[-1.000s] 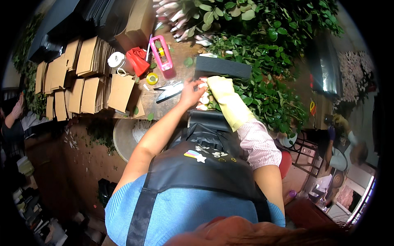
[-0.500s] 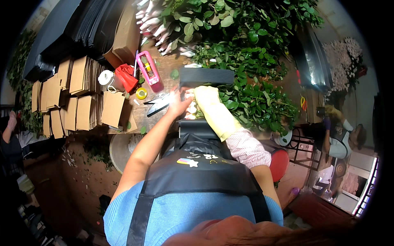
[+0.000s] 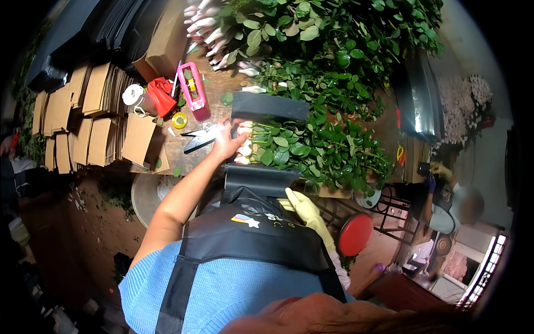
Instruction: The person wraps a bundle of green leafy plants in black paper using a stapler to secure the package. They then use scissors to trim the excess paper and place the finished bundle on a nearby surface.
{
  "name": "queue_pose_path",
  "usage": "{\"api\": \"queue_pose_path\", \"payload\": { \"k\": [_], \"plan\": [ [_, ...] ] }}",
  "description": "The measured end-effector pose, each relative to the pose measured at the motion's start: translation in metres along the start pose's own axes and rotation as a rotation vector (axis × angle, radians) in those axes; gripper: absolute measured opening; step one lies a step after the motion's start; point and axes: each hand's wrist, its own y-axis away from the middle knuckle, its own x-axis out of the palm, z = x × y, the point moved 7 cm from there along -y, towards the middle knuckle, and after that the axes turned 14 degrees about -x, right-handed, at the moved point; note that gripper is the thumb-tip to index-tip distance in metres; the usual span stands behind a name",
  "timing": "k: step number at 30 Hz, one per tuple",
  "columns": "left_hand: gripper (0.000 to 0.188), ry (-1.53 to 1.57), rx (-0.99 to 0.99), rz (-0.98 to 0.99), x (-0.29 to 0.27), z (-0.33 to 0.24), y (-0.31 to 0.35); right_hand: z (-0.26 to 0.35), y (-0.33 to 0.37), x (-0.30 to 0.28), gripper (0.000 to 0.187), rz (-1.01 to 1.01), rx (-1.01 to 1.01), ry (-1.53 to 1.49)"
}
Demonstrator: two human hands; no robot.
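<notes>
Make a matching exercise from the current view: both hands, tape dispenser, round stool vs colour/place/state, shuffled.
Column one
1. Left hand
2. Right hand
3. Tape dispenser
4. Round stool

Column two
A. Pink, lying on the wooden table
B. In a pale yellow glove, away from the flower heads
C. Red, below the table's level, to the right of the black apron
D. Bare, at the pale flower heads

Pairs: 1-D, 2-B, 3-A, 4-C
</notes>
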Motion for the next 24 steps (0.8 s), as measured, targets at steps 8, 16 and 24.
{"api": "queue_pose_path", "payload": {
  "k": [8,16,24],
  "plan": [
    [0.043,0.056,0.006,0.008,-0.003,-0.002,0.005,0.151,0.068,0.016,0.026,0.115,-0.863,0.613],
    [0.048,0.346,-0.08,0.097,0.013,0.041,-0.007,0.23,-0.017,0.103,0.028,0.161,-1.053,1.021],
    [0.029,-0.105,-0.005,0.016,-0.046,0.011,0.014,0.215,-0.11,0.111,0.044,0.072,-0.756,1.562]
  ]
}}
